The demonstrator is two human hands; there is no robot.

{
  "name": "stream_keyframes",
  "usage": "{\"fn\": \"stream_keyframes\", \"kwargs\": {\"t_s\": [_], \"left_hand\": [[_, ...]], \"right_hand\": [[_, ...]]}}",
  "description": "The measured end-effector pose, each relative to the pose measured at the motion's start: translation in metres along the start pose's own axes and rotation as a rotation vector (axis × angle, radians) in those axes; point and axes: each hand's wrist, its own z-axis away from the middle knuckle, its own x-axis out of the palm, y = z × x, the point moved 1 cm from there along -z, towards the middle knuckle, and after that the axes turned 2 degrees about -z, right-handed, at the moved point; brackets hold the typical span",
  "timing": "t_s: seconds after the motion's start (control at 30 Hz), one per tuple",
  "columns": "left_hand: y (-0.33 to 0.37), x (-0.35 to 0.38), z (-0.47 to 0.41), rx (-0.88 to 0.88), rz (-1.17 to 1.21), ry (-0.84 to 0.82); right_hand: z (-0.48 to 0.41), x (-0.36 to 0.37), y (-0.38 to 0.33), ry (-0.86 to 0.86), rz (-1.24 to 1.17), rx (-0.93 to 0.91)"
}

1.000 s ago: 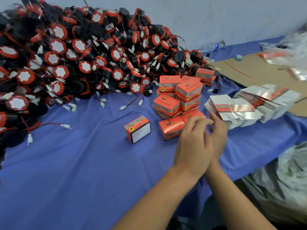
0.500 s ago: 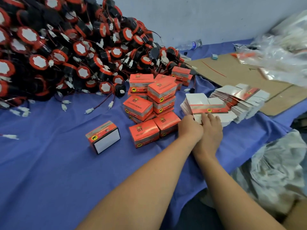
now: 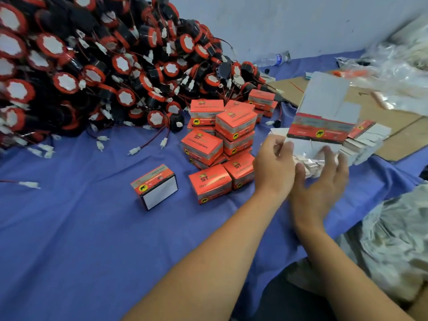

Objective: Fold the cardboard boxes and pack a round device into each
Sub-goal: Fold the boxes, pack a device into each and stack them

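The scene is lit evenly by soft, diffuse light, and only faint shadows are cast on the blue cloth (image 3: 81, 239). Motion blur is seen on the right hand (image 3: 317, 188), the flat box (image 3: 324, 105) and the plastic bags (image 3: 398, 72). Lines are bowed near the edges.

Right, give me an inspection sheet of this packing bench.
Surface: blue cloth, creased, covers the bench.
Job's things: heap of round devices at back left; folded boxes piled at centre; lone box apart to their left; flat box blank in the air above the stack of blanks.
Clutter: plastic bags, cardboard sheet and plastic bottle at back right.
Hands: left hand at the blank's lower edge, grip blurred; right hand beneath it, fingers spread.
Cables: red leads with white plugs trail from the heap onto the cloth.
Surroundings: pale wall behind; crumpled grey sheet at right.
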Motion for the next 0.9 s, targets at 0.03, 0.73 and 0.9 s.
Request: {"fn": "stream_keyframes", "kwargs": {"t_s": [0.03, 0.73, 0.9], "left_hand": [[0.008, -0.012, 0.003, 0.024, 0.092, 0.002], [0.048, -0.374, 0.19, 0.161, -0.28, 0.608], [0.02, -0.398, 0.206, 0.145, -0.57, 0.654]], "right_hand": [[0.004, -0.004, -0.002, 0.033, -0.071, -0.024], [0.203, 0.045, -0.186, -0.744, -0.777, -0.348], [0.238, 0.062, -0.17, -0.952, -0.594, -0.272]]}}
